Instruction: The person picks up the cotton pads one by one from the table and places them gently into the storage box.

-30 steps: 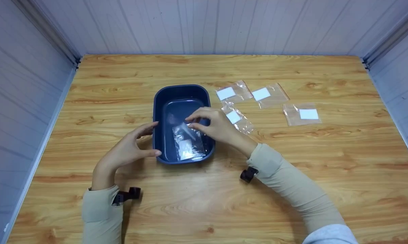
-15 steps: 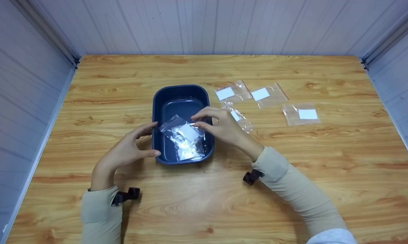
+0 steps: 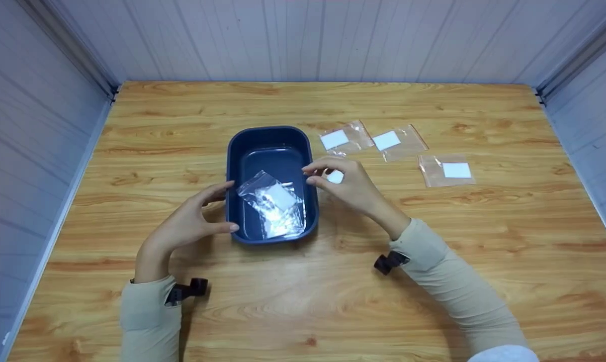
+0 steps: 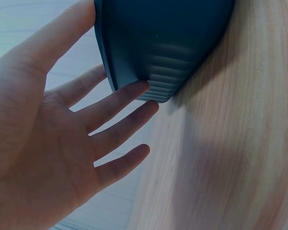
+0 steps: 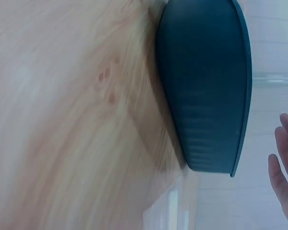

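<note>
A dark blue plastic bin [image 3: 234,161] stands on the table. Inside, overlapping clear zip bags [image 3: 256,189] with white labels lie toward its near end. My left hand [image 3: 187,221] rests against the bin's left side, thumb at the rim and fingers spread; in the left wrist view its palm [image 4: 43,139] faces the bin's ridged outer wall [image 4: 168,67]. Over the right rim is my right hand [image 3: 345,183], thumb and forefinger apart with nothing between them. Beneath it a bag's white label [image 3: 335,176] shows, the rest of that bag hidden.
Three more clear bags lie flat on the table to the right: one near the bin [image 3: 350,140], one beside it [image 3: 406,143] and one farther right [image 3: 433,171]. Pale panel walls [image 3: 303,40] enclose the wooden table [image 3: 303,301] at the back and sides.
My right hand lets go of a bag, which now lies across the one below in the bin. The hand then moves right, over the rim. My left hand stays put.
</note>
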Motion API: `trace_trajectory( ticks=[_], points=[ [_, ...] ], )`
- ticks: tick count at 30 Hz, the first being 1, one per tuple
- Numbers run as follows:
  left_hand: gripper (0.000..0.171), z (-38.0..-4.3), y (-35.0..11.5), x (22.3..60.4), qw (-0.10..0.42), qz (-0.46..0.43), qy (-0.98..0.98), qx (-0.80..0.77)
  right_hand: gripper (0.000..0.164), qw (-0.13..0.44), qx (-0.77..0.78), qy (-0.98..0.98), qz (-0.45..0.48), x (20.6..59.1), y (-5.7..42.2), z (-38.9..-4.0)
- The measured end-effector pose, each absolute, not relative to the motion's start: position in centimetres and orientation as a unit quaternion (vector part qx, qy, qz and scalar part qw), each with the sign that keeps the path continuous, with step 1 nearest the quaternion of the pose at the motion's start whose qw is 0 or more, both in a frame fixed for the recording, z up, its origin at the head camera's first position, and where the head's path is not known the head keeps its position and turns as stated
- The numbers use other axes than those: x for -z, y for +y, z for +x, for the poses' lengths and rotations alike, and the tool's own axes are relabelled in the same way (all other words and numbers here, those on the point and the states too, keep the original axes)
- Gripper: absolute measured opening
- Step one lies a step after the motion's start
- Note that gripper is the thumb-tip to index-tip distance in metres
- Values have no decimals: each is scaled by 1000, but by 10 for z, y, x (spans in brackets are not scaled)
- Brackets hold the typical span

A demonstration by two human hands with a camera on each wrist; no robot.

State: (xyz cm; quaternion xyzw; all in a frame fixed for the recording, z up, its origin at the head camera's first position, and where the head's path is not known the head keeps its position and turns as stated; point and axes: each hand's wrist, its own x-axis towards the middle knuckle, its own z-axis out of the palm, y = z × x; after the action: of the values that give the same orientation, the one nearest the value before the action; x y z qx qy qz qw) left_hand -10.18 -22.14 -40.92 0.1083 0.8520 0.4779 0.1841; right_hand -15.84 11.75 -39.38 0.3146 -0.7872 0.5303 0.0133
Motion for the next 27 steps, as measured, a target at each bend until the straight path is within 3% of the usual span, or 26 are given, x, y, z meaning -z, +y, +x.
trace_trajectory(
  ticks=[14, 27],
  points=[
    [91, -101, -221, 408, 189, 101, 850, -480, 17, 33, -519, -798, 304, 398, 144, -162],
    [91, -102, -222, 409, 187, 106, 847, -485, 18, 11, -507, -816, 277, 410, 168, -168]
  ],
)
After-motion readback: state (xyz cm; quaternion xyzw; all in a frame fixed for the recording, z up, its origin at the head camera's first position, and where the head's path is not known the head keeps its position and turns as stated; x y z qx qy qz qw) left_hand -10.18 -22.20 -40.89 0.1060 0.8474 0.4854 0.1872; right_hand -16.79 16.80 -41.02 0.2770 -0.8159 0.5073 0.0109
